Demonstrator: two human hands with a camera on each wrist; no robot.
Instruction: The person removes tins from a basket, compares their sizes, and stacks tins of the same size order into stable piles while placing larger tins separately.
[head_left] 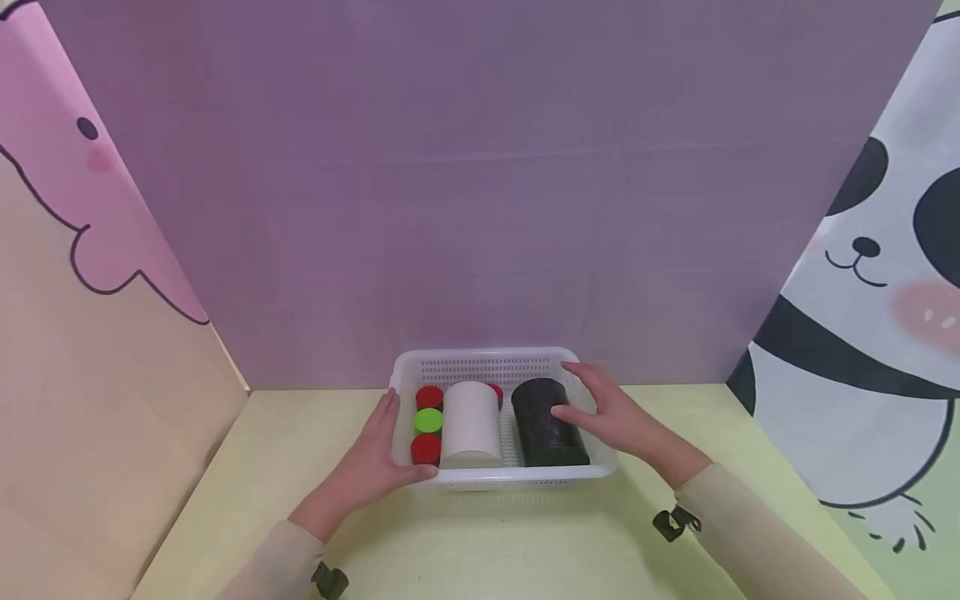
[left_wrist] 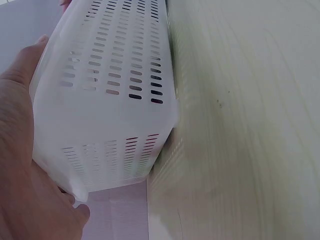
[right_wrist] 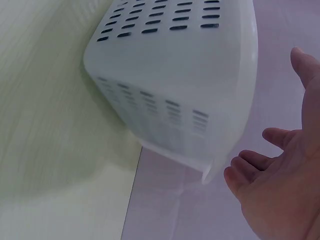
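Two hands at a loaded white plastic basket

The white plastic basket [head_left: 517, 475], its walls pierced with slots, sits on the worktop [head_left: 487, 542] close to the purple backdrop [head_left: 480, 208]. The left hand [head_left: 375, 462] touches its rim at the near left corner, thumb along the front and the other fingers along the left end, spread well apart from the thumb. The right hand [head_left: 618, 419] is at the right end, fingers apart and gripping nothing; the right wrist view shows it just beside the basket wall.

Inside, a white cylinder [head_left: 472, 425] lies left of a black cylinder [head_left: 547, 429]. Left of the white one, a green cap [head_left: 428, 420] sits between two red caps [head_left: 426, 447]; another red cap [head_left: 497, 392] is partly hidden behind it.
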